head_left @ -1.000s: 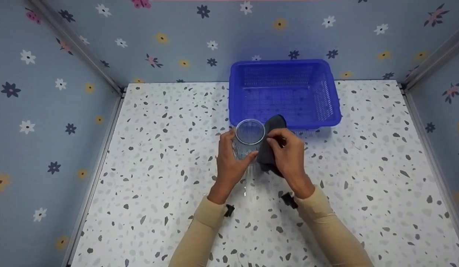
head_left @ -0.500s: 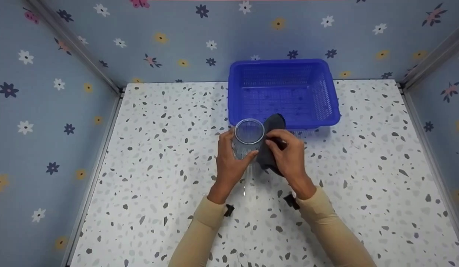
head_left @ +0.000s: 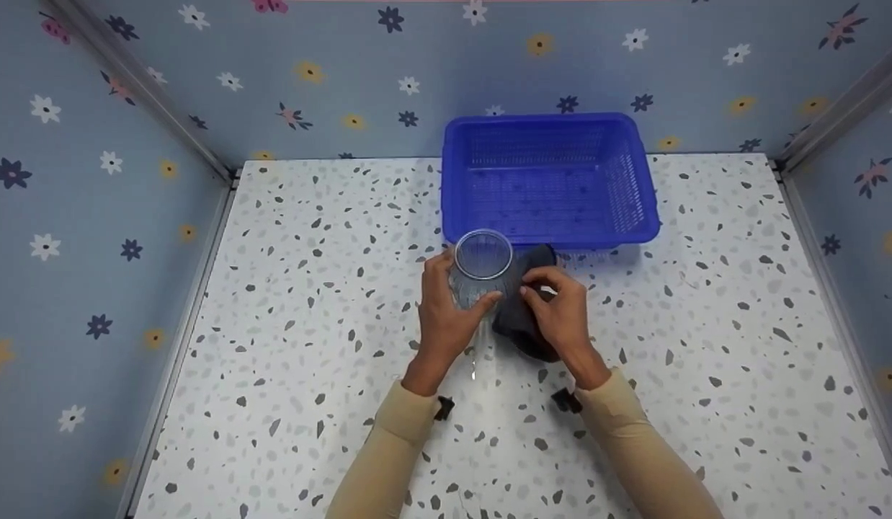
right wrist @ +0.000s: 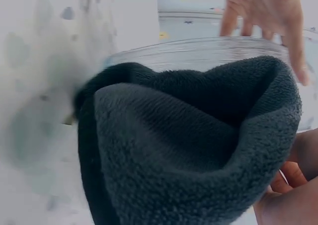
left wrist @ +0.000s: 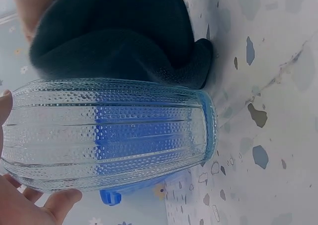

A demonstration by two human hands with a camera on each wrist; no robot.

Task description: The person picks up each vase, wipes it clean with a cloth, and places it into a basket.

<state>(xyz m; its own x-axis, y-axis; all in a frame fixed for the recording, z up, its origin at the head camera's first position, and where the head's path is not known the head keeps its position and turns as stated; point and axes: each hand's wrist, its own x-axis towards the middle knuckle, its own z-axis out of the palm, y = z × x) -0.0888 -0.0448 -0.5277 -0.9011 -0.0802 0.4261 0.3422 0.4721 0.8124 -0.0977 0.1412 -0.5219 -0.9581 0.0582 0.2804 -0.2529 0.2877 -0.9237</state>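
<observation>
Head view: right hand (head_left: 561,310) bunches the cloth (head_left: 518,317) against the glass's (head_left: 478,277) side while left hand (head_left: 446,317) wraps round it, upright before the basket (head_left: 633,234). Looks mid-wipe; next probably turning the glass for an unwiped side.

Your right hand (head_left: 558,310) hides most of the cloth (head_left: 522,317); the cloth covers the glass's (head_left: 480,277) right side.

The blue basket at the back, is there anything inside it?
The blue basket shows only its bare perforated floor and walls; nothing lies inside. Its near left corner is hidden by the glass and dark cloth the hands hold.
</observation>
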